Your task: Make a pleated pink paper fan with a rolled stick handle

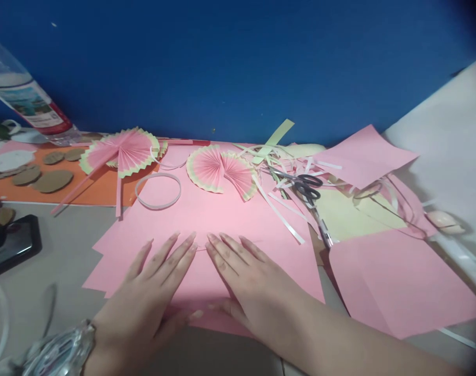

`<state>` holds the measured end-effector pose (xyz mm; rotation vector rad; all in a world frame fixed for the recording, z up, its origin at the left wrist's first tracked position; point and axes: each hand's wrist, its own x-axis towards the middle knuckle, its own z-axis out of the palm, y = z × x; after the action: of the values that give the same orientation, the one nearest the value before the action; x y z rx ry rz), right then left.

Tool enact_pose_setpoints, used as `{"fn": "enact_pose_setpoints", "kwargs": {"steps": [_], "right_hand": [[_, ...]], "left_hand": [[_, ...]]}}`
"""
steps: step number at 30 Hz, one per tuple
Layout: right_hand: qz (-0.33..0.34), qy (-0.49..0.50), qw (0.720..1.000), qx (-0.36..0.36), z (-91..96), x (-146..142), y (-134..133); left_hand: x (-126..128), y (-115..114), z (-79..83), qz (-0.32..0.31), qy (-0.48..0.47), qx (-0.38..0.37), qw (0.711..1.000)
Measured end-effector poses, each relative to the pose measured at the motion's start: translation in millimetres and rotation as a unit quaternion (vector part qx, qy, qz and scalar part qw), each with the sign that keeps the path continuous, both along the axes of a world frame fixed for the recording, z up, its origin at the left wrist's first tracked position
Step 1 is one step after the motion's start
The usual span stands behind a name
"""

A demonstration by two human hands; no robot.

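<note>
Both of my hands lie flat on pink paper sheets spread over the table. My left hand has its fingers stretched forward and apart, with a watch on the wrist. Mirroring it, my right hand rests with fingers extended, its fingertips close to the left ones. A thin curved line, perhaps a thread or crease, shows on the paper between them. Just beyond the hands are a white ring and a pleated pink paper fan with a yellow-green edge.
A second pleated fan with paper sticks lies on orange paper beside cardboard discs. Scissors sit among paper strips, near a pen. A bottle and phone are left; a blue wall stands behind.
</note>
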<state>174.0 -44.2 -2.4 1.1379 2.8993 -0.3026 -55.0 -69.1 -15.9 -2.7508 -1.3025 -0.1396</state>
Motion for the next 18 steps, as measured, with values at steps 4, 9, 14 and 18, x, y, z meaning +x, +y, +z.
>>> {"fn": "enact_pose_setpoints", "kwargs": {"steps": [4,9,14,18], "right_hand": [[-0.026,-0.014,0.999,0.025,-0.5,1,2],[-0.027,-0.016,0.999,0.030,-2.6,0,4],[0.030,0.026,0.999,0.018,2.4,-1,10],[-0.020,0.080,0.997,0.004,11.2,1,21]], "left_hand": [[1,1,2.5,0.005,-0.005,-0.009,1.000],[0,1,3.4,0.038,-0.035,-0.021,0.998],[-1,0,-0.3,0.054,-0.032,-0.029,0.998],[1,0,-1.9,0.053,-0.016,-0.035,0.998]]}}
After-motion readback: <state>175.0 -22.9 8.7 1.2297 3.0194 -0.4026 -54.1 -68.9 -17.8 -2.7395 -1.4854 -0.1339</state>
